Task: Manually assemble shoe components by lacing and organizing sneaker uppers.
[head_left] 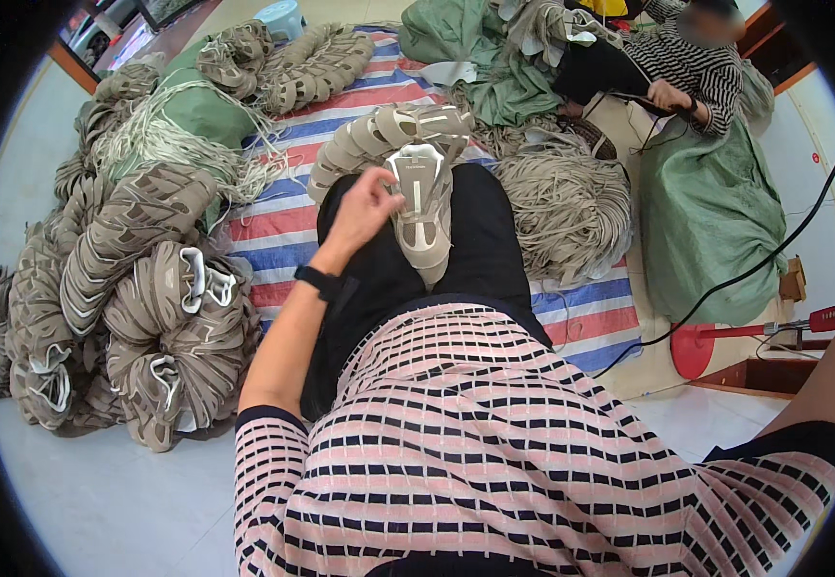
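Observation:
A beige and grey shoe upper (420, 231) lies toe toward me on my black-trousered lap. Its pale tongue and white collar lining face up. My left hand (365, 207), with a black band at the wrist, is at the upper's left side. Its thumb and index finger are bent but apart, with nothing visible between them. Just beyond my knees, a curved row of nested shoe uppers (369, 144) reaches toward the upper. My right arm (826, 389) stretches out to the right edge, and its hand is outside the picture.
Nested shoe uppers (139, 240) are heaped on the left beside loose pale laces (163, 130). A large lace bundle (576, 207) sits right of my knees on the striped sheet (283, 221). Further right are a green sack (706, 221), a black cable (745, 288), a red fan base (692, 352) and a co-worker (687, 62).

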Available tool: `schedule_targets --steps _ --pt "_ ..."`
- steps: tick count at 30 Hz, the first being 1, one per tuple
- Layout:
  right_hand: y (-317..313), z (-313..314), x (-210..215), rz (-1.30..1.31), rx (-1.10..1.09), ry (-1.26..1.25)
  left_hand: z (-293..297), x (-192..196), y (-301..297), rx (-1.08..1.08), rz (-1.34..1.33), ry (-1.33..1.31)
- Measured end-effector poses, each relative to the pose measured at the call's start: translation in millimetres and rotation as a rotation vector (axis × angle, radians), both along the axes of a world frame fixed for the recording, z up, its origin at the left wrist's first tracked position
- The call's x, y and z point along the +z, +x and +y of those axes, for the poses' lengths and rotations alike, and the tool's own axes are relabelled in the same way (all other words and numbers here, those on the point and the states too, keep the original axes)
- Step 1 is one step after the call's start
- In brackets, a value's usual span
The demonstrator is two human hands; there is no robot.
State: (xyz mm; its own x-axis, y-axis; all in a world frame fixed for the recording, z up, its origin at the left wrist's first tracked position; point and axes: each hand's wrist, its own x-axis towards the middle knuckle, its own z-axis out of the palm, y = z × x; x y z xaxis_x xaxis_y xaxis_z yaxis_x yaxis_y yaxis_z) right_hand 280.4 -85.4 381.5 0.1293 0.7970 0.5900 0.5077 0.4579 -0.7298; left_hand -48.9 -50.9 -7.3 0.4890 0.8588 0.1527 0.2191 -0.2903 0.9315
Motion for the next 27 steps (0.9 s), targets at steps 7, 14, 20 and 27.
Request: schedule_targets --steps 7,14,20,27 --pt "-12.3 27.6 -16.6 -0.003 0.024 -0.038 -16.7 -31.4 32.1 -0.008 0.368 0.238" --pt "-16.8 47.8 -43.6 0.007 0.02 -0.086 -24.8 -21.8 50.0 0.034 0.111 0.365" --pt "-9.1 63.3 -117.3 0.094 -0.029 -0.219 -18.5 -4.4 35.0 0.017 0.153 0.521" --pt "-34.8 101.8 -121.8 0.115 0.002 -0.238 -25.8 -5.4 51.4 0.093 0.531 0.591"
